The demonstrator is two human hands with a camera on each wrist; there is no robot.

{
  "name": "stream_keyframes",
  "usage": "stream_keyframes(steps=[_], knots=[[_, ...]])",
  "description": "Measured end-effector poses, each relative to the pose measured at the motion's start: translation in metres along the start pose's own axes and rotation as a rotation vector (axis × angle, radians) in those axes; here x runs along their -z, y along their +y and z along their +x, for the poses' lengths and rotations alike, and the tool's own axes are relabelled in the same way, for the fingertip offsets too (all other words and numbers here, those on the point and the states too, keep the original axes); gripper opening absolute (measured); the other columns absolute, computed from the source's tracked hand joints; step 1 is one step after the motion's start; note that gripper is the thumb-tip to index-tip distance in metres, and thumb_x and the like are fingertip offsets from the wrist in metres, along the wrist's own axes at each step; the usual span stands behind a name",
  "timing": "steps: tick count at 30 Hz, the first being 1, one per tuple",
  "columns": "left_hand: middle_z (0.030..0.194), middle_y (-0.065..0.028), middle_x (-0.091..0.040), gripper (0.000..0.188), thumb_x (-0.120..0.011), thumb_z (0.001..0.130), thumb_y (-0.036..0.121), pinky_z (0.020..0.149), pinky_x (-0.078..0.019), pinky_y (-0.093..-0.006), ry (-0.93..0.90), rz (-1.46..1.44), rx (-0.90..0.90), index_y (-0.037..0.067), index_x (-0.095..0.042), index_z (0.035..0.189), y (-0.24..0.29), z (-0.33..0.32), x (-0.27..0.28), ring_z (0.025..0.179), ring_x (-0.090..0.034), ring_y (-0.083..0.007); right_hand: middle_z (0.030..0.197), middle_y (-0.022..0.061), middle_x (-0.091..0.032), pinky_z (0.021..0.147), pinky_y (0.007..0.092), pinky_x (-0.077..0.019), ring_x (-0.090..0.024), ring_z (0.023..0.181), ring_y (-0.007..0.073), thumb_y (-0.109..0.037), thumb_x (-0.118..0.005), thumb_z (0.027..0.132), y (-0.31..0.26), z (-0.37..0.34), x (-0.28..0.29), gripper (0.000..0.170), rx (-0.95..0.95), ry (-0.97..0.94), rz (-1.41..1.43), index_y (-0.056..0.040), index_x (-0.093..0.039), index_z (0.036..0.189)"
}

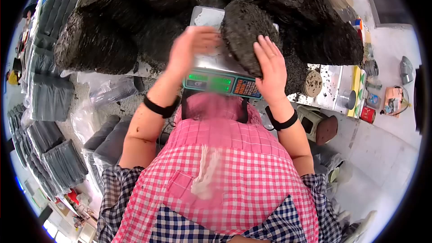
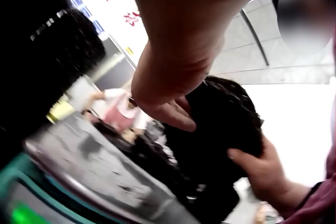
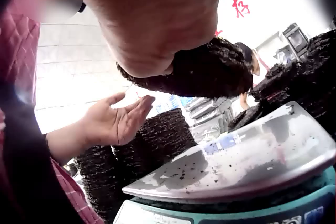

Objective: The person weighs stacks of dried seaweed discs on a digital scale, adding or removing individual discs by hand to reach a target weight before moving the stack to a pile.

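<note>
A dark round stack of thin sheets that look like dried seaweed (image 1: 245, 31) is tilted above the metal pan of a digital scale (image 1: 225, 63). My right hand (image 1: 272, 69) holds the stack at its right edge, fingers along the face; in the left wrist view the thumb of that right hand (image 2: 268, 169) shows at the stack's side. To the left of the stack is my left hand (image 1: 189, 49), blurred, its fingers extended toward it. The right wrist view shows the left hand (image 3: 115, 121) with its palm exposed, apart from the stack (image 3: 205, 71).
Tall piles of the same dark rounds (image 1: 96, 40) line the table's back and left, with more piles (image 1: 333, 31) on the right. A small tan disc (image 1: 313, 83) lies right of the scale. Bagged dark bundles (image 1: 49, 94) are stacked at far left.
</note>
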State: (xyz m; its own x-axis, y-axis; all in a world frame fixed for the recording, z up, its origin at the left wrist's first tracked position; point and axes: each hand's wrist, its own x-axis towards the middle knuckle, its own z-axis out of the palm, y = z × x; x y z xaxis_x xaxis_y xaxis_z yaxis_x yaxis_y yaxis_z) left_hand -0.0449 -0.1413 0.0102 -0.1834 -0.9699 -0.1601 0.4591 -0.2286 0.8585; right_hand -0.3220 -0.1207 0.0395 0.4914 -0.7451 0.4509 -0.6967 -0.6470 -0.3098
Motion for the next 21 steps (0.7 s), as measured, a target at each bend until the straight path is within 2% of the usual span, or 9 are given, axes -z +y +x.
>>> stream_keyframes(steps=[2, 4, 5, 7, 9, 11, 15, 19, 21], knots=[[0.120, -0.0154, -0.074, 0.039, -0.054, 0.107, 0.031, 0.096, -0.0540, -0.0356, 0.332, 0.642, -0.325, -0.001, -0.071, 0.123, -0.038, 0.019, 0.087, 0.109, -0.071, -0.0271, 0.156, 0.0145, -0.051, 0.121, 0.0541, -0.0334, -0.045, 0.145, 0.0396, -0.002, -0.074, 0.070, 0.009, -0.007, -0.011, 0.080, 0.019, -0.154, -0.133, -0.0089, -0.054, 0.148], [0.144, -0.0209, -0.059, 0.050, -0.062, 0.101, 0.034, 0.113, -0.0422, -0.0447, 0.510, 1.486, -0.311, 0.007, -0.058, 0.144, -0.088, 0.015, 0.178, 0.135, -0.054, -0.0364, 0.156, 0.0134, -0.050, 0.124, 0.0566, -0.0256, -0.043, 0.148, 0.0369, -0.013, -0.083, 0.072, 0.005, -0.014, -0.022, 0.082, -0.078, -0.347, -0.077, -0.0097, -0.053, 0.148], [0.159, -0.0185, -0.045, 0.068, -0.065, 0.098, 0.045, 0.119, -0.0346, -0.0505, 0.507, 1.736, -0.116, 0.015, -0.045, 0.156, -0.128, 0.006, 0.225, 0.145, -0.041, -0.0397, 0.154, 0.0142, -0.052, 0.124, 0.0589, -0.0241, -0.045, 0.146, 0.0364, -0.020, -0.087, 0.070, 0.006, -0.022, -0.017, 0.085, -0.149, -0.302, 0.065, -0.0086, -0.053, 0.148], [0.163, -0.0149, -0.038, 0.075, -0.067, 0.095, 0.053, 0.117, -0.0363, -0.0536, 0.418, 1.918, -0.128, 0.024, -0.041, 0.160, -0.147, -0.034, 0.242, 0.144, -0.040, -0.0407, 0.153, 0.0176, -0.053, 0.123, 0.0559, -0.0285, -0.047, 0.143, 0.0380, -0.024, -0.088, 0.072, 0.025, -0.036, 0.019, 0.085, -0.263, -0.188, 0.016, -0.0055, -0.052, 0.147], [0.164, -0.0122, -0.037, 0.077, -0.067, 0.094, 0.054, 0.116, -0.0371, -0.0543, 0.429, 1.943, 0.018, 0.028, -0.039, 0.161, -0.141, -0.042, 0.218, 0.143, -0.041, -0.0402, 0.152, 0.0211, -0.052, 0.121, 0.0518, -0.0338, -0.047, 0.141, 0.0403, -0.031, -0.088, 0.075, 0.092, -0.110, 0.017, 0.084, -0.717, 0.067, 0.136, -0.0031, -0.052, 0.146], [0.164, -0.0095, -0.037, 0.078, -0.068, 0.092, 0.055, 0.115, -0.0387, -0.0531, 0.439, 1.970, 0.166, 0.033, -0.039, 0.160, -0.134, -0.051, 0.195, 0.141, -0.042, -0.0391, 0.152, 0.0221, -0.052, 0.116, 0.0500, -0.0405, -0.049, 0.139, 0.0434, -0.041, -0.087, 0.079, 0.141, -0.175, -0.018, 0.086, -0.856, -0.013, -0.126, -0.0016, -0.051, 0.147], [0.163, -0.0090, -0.038, 0.075, -0.066, 0.095, 0.056, 0.113, -0.0406, -0.0532, 0.441, 1.995, 0.175, 0.033, -0.037, 0.161, -0.131, -0.054, 0.192, 0.140, -0.043, -0.0379, 0.149, 0.0179, -0.055, 0.104, 0.0529, -0.0487, -0.057, 0.126, 0.0429, -0.052, -0.088, 0.074, 0.201, -0.256, -0.085, 0.094, -0.807, -0.375, -0.511, -0.0103, -0.052, 0.149], [0.167, -0.0078, -0.032, 0.073, -0.062, 0.098, 0.056, 0.117, -0.0370, -0.0543, 0.365, 1.888, 0.248, 0.037, -0.034, 0.163, -0.114, -0.065, 0.219, 0.146, -0.036, -0.0402, 0.135, 0.0202, -0.063, 0.097, 0.0497, -0.0525, -0.063, 0.115, 0.0431, -0.047, -0.088, 0.074, 0.220, -0.251, -0.072, 0.073, -0.827, -0.319, -0.299, -0.0076, -0.067, 0.131], [0.168, -0.0082, -0.031, 0.072, -0.061, 0.099, 0.055, 0.118, -0.0353, -0.0550, 0.346, 1.838, 0.289, 0.036, -0.034, 0.163, -0.109, -0.057, 0.221, 0.147, -0.035, -0.0409, 0.128, 0.0225, -0.066, 0.096, 0.0491, -0.0531, -0.064, 0.111, 0.0433, -0.042, -0.082, 0.083, 0.233, -0.253, -0.063, 0.058, -0.833, -0.287, -0.198, -0.0064, -0.068, 0.127]])
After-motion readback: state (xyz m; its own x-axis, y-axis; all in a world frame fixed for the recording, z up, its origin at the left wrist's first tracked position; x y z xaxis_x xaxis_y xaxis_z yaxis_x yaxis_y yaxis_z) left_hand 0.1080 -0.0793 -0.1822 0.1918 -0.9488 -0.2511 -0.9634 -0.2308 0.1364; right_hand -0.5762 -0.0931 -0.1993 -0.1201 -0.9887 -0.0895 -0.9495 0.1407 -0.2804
